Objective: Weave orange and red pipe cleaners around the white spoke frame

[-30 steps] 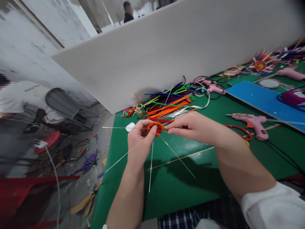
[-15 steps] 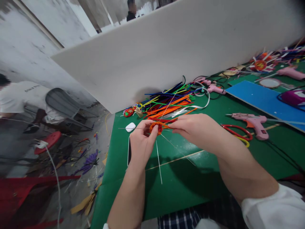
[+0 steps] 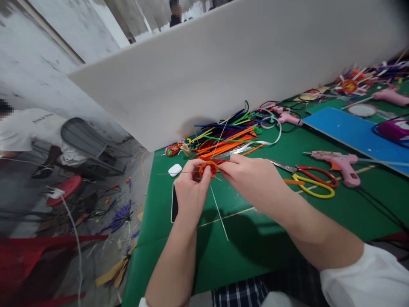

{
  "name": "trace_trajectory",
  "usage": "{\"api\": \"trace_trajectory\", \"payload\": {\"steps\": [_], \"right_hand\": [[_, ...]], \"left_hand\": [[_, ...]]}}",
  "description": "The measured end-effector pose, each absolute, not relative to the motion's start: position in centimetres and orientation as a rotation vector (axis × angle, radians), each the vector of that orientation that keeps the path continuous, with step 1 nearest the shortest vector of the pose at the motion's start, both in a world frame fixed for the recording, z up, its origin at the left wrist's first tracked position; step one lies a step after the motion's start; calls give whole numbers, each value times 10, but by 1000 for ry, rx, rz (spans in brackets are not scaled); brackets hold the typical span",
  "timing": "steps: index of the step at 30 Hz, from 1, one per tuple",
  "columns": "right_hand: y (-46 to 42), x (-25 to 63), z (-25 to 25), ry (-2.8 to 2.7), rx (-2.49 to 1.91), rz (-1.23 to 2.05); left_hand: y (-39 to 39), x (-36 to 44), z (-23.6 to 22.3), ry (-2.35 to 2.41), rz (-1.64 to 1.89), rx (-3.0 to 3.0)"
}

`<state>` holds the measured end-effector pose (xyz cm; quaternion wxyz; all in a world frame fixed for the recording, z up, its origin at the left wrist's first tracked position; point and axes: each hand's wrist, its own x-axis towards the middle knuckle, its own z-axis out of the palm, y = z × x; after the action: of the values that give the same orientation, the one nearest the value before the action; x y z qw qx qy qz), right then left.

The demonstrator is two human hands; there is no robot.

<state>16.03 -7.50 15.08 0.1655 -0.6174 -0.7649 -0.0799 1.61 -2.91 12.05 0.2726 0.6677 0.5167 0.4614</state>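
Left hand (image 3: 191,183) has the orange coil (image 3: 213,169) pinched above the left part of the green table (image 3: 153,238), right hand (image 3: 251,177) gripping its orange strand (image 3: 218,166) just to the right. I'd pull that taut, lay turns snug, and not bend the thin wires (image 3: 220,214) imo.

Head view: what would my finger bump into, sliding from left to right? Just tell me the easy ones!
Red stool, white case, left hand, orange-and-red coil, right hand, scissors, purple object.
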Motion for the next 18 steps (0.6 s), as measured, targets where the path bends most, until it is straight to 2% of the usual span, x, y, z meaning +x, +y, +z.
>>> {"api": "trace_trajectory", "payload": {"steps": [18], "right_hand": [[-73, 156, 151, -2264, -1633, -108]], "left_hand": [[-32, 21, 122, 1299, 1226, 1690]]}}
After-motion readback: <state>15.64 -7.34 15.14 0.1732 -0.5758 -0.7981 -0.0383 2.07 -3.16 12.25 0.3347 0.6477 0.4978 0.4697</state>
